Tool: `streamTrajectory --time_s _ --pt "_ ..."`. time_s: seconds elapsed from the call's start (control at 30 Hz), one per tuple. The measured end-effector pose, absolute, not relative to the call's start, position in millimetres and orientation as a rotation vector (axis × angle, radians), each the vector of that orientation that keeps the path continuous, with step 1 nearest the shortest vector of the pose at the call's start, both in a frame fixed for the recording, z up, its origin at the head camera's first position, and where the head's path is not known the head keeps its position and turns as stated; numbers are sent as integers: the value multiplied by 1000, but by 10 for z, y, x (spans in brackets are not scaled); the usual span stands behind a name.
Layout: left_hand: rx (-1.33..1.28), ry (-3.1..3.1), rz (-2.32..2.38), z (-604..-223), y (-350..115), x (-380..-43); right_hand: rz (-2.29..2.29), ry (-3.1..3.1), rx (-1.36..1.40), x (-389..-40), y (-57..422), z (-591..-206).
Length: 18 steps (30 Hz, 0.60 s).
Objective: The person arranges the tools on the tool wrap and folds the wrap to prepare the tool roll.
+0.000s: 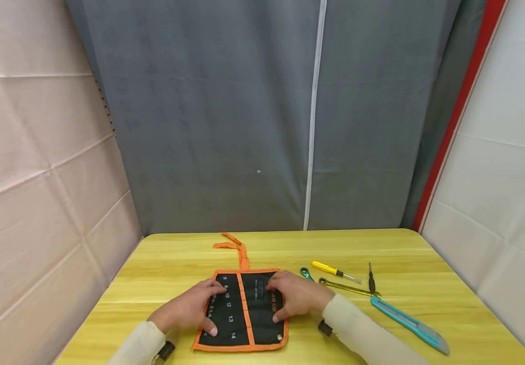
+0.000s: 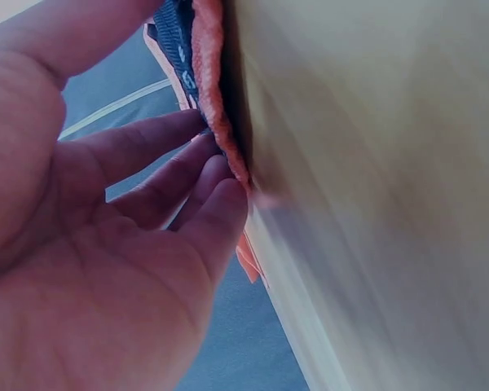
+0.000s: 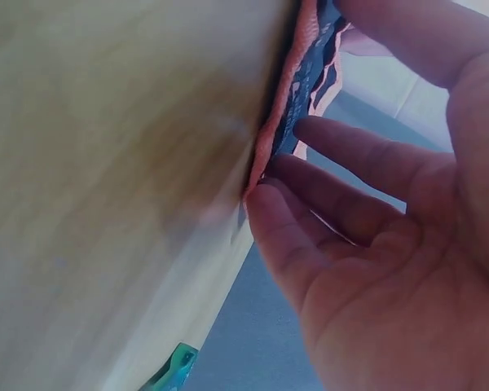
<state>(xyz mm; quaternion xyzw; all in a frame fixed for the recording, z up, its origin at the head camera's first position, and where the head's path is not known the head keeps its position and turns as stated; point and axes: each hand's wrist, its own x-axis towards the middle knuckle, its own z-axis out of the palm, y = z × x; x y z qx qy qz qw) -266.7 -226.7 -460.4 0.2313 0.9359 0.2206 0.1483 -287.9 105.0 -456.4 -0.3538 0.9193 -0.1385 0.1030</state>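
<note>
A black tool roll (image 1: 262, 332) with orange trim lies flat on the table, printed with a column of numbers down its left half. My left hand (image 1: 188, 306) rests on its left side, fingers spread and lightly bent. On the right side, my right hand (image 1: 300, 294) presses with its thumb and fingertips. Both wrist views show fingertips at the orange edging (image 2: 208, 73), close against the tabletop. From the roll's far edge an orange tie strap (image 1: 243, 258) trails away.
Right of the roll lie a yellow-handled screwdriver (image 1: 326, 267), a gold ratchet wrench (image 1: 349, 289), a small black screwdriver (image 1: 372, 283) and a turquoise utility knife (image 1: 404, 319). A teal-ended wrench (image 1: 305, 274) is partly hidden behind my right hand. A grey curtain (image 1: 225, 152) hangs behind the table.
</note>
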Motion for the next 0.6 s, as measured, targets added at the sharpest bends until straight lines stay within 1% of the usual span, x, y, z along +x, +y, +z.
streamTrajectory --time_s 0.6 --pt "660 2669 646 -4594 -2272 -2664 -595 2776 -1062 -2847 1350 -4562"
